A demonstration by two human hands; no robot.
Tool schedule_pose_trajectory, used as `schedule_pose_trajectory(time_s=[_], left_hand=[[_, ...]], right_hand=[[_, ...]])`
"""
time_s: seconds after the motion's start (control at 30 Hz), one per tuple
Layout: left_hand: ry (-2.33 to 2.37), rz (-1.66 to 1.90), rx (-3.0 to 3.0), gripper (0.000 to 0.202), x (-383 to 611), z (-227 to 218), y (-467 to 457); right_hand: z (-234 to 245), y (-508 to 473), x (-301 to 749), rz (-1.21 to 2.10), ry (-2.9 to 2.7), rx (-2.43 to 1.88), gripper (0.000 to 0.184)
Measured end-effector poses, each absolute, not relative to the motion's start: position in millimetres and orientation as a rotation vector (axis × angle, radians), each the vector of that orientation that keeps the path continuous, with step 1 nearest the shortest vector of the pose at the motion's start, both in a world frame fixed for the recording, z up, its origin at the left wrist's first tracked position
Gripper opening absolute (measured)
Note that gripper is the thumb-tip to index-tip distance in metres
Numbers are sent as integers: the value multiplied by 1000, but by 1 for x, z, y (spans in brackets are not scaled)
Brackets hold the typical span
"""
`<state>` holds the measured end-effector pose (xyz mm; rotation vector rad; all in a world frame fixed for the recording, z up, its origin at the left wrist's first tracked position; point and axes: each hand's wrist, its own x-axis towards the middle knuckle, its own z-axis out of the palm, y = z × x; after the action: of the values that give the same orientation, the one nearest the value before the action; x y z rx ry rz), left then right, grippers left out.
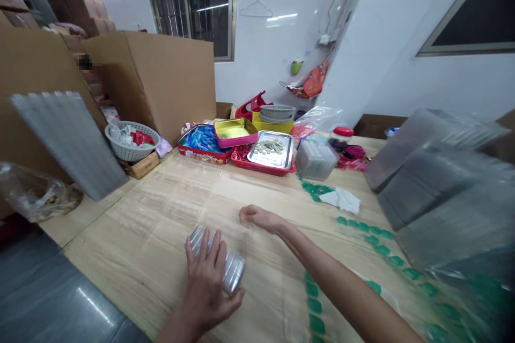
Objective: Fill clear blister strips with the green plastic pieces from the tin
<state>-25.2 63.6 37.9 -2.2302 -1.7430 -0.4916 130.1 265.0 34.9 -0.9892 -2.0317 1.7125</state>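
Note:
My left hand [207, 273] lies over a stack of small clear plastic pieces [231, 270] on the wooden table [161, 214], fingers wrapped across its top. My right hand [257, 217] rests on the table further back, fingers curled into a loose fist with nothing visible in it. Strips of green caps in clear film [378, 244] lie to the right of my right forearm.
At the back stand a red tin of blue pieces [203, 142], a yellow tray [234, 131], a metal tray [271, 150], a clear box [316, 158] and a white basket [131, 142]. Cardboard boxes [161, 75] stand left. Large clear plastic stacks [442, 182] fill the right.

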Motion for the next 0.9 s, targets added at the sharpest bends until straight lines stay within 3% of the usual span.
schedule_pose_trajectory(time_s=[0.27, 0.43, 0.6, 0.9], left_hand=[[-1749, -455, -2196, 73, -25, 36, 60], [-1726, -451, -2209, 75, -26, 35, 60], [-1702, -511, -2208, 75, -27, 34, 58], [-1729, -560, -2235, 74, -25, 38, 42]], right_hand=[[49, 307, 147, 1495, -1910, -1158, 20], [49, 228, 127, 1760, -1977, -949, 30], [47, 172, 118, 2231, -1617, -682, 24], [29, 186, 124, 2093, -1585, -839, 20]])
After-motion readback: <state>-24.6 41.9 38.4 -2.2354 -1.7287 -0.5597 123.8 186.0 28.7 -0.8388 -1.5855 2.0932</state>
